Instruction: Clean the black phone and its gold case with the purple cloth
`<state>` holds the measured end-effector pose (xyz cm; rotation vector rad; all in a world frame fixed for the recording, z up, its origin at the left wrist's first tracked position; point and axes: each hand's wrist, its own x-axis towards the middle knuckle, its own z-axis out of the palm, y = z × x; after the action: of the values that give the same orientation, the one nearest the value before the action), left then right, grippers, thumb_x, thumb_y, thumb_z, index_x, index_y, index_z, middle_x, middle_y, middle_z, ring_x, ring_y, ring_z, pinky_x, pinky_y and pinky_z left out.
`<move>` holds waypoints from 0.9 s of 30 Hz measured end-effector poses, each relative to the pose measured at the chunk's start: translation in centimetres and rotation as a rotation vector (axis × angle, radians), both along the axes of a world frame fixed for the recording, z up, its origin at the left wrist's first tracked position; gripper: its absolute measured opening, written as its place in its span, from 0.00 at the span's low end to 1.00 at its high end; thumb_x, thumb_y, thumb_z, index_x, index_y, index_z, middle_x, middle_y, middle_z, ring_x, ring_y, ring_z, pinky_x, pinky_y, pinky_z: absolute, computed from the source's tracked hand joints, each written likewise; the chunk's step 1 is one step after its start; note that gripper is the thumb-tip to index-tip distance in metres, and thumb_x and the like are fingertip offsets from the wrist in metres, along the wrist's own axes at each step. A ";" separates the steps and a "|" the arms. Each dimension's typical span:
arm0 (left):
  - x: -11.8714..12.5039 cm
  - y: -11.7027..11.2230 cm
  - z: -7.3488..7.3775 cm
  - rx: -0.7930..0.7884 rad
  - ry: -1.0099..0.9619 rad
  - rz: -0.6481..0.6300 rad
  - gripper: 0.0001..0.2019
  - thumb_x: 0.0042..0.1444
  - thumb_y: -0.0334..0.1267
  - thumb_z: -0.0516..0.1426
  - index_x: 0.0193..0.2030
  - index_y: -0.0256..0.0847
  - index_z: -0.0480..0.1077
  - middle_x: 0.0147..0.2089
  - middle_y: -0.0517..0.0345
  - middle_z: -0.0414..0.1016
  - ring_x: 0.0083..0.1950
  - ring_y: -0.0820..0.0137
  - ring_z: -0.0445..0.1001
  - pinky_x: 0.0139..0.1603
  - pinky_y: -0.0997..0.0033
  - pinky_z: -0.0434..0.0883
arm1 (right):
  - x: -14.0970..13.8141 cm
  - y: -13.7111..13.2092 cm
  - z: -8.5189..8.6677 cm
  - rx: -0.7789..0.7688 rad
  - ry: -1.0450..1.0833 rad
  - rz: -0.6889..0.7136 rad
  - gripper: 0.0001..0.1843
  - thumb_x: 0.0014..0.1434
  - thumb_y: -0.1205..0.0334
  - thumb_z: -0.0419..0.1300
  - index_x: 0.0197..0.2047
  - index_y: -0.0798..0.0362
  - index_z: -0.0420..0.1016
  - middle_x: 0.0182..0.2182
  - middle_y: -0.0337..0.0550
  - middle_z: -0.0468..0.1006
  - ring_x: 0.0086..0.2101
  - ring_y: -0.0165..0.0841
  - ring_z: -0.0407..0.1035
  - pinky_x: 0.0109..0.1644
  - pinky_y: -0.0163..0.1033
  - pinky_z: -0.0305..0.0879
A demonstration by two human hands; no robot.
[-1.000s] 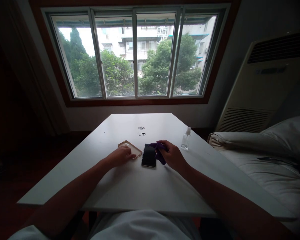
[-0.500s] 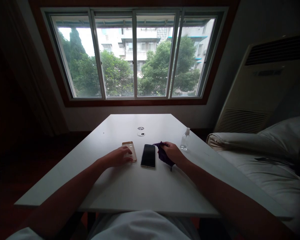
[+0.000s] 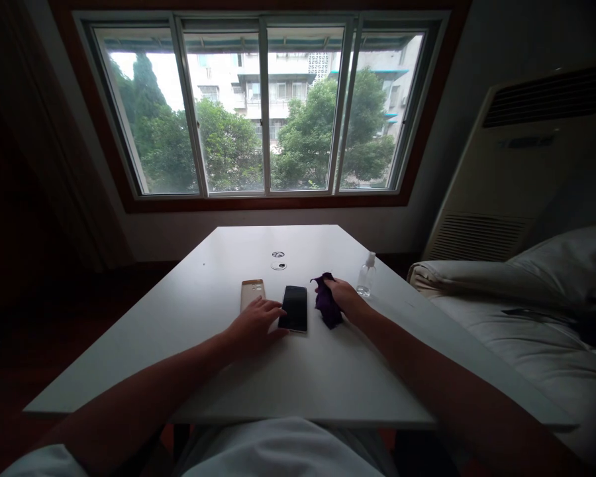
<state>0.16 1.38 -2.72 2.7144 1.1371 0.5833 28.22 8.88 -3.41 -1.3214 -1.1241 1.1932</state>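
Observation:
A smartphone (image 3: 295, 308) with a dark screen lies face up on the white table (image 3: 278, 384). My left hand (image 3: 256, 324) reaches over the lower part of a gold-rimmed phone case (image 3: 251, 289) to the phone's left edge. Its fingers are apart, with the fingertips and thumb at that edge; it has not closed round the phone. To the right of the phone, my right hand (image 3: 345, 297) pinches a crumpled dark purple cloth (image 3: 328, 310) that hangs toward the tabletop.
Behind my right hand a clear spray bottle (image 3: 365, 278) stands upright near the table's right edge. Two round fittings (image 3: 278, 260) are set in the tabletop farther back. A pale sofa (image 3: 477, 291) is on the right, and a window (image 3: 265, 112) faces me.
My left hand has moved right from the phone case to the phone's left edge. The cloth in my right hand has swung to hang lower and more spread.

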 end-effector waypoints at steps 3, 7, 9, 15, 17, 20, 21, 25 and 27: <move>0.6 0.0 -0.8 0.034 0.023 0.006 0.24 0.64 0.52 0.56 0.62 0.45 0.69 0.67 0.48 0.66 0.66 0.52 0.64 0.70 0.42 0.55 | -0.4 0.6 -0.3 -0.015 -0.013 0.025 0.14 0.66 0.56 0.55 0.43 0.59 0.74 0.34 0.51 0.79 0.23 0.31 0.71 0.22 0.34 0.68; 0.7 0.7 -1.5 0.055 0.021 0.033 0.25 0.64 0.54 0.55 0.63 0.43 0.68 0.66 0.47 0.67 0.65 0.54 0.66 0.71 0.44 0.53 | -1.6 1.7 -1.2 -0.018 -0.014 0.076 0.13 0.66 0.55 0.55 0.43 0.57 0.73 0.29 0.45 0.76 0.22 0.30 0.68 0.21 0.33 0.67; 0.8 1.1 -1.8 0.051 0.016 0.062 0.26 0.63 0.55 0.55 0.63 0.42 0.68 0.65 0.46 0.69 0.65 0.54 0.66 0.72 0.44 0.51 | -2.4 2.1 -1.5 -0.014 -0.015 0.095 0.12 0.65 0.57 0.56 0.43 0.56 0.73 0.26 0.43 0.75 0.21 0.29 0.67 0.21 0.32 0.65; 0.7 1.7 -1.7 -0.045 0.002 0.107 0.31 0.62 0.57 0.55 0.66 0.41 0.65 0.62 0.45 0.72 0.65 0.54 0.67 0.72 0.48 0.49 | -3.6 2.2 -1.2 -0.052 0.048 0.129 0.10 0.65 0.58 0.56 0.42 0.57 0.72 0.25 0.43 0.74 0.20 0.30 0.66 0.19 0.32 0.62; 0.6 1.7 -1.6 -0.072 -0.022 0.112 0.33 0.61 0.58 0.56 0.67 0.41 0.63 0.63 0.43 0.71 0.66 0.53 0.66 0.72 0.49 0.48 | -3.6 1.9 -0.8 -0.078 0.102 0.127 0.10 0.66 0.59 0.54 0.41 0.57 0.70 0.24 0.42 0.72 0.20 0.30 0.66 0.20 0.34 0.64; 0.6 1.8 -1.9 -0.146 -0.131 0.116 0.37 0.58 0.59 0.59 0.69 0.42 0.62 0.64 0.41 0.69 0.67 0.48 0.63 0.73 0.46 0.45 | -3.2 1.5 0.2 -0.067 0.186 0.130 0.07 0.65 0.62 0.54 0.41 0.57 0.68 0.24 0.39 0.70 0.19 0.28 0.64 0.20 0.32 0.63; 0.6 1.9 -2.0 -0.179 -0.181 0.125 0.39 0.56 0.59 0.60 0.70 0.43 0.61 0.64 0.40 0.69 0.68 0.46 0.62 0.72 0.44 0.44 | -3.1 1.3 0.6 -0.051 0.211 0.140 0.07 0.64 0.63 0.54 0.43 0.57 0.69 0.24 0.38 0.69 0.19 0.27 0.63 0.20 0.31 0.62; 1.0 1.9 -2.4 -0.300 -0.380 0.144 0.44 0.49 0.56 0.66 0.71 0.46 0.59 0.64 0.37 0.67 0.70 0.37 0.55 0.67 0.38 0.51 | -2.2 0.5 1.8 0.018 0.273 0.199 0.12 0.61 0.64 0.59 0.48 0.55 0.71 0.25 0.37 0.70 0.20 0.25 0.63 0.20 0.29 0.62; 1.3 1.7 -2.2 -0.338 -0.417 0.131 0.46 0.48 0.52 0.68 0.72 0.47 0.57 0.64 0.38 0.66 0.68 0.38 0.58 0.65 0.39 0.55 | -1.8 0.1 1.9 0.000 0.249 0.221 0.12 0.61 0.64 0.60 0.48 0.55 0.72 0.24 0.36 0.70 0.19 0.25 0.62 0.20 0.28 0.61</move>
<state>1.50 3.09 -4.96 2.1197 1.1768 0.8396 26.37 9.00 -1.50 -1.0332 -1.1074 1.4746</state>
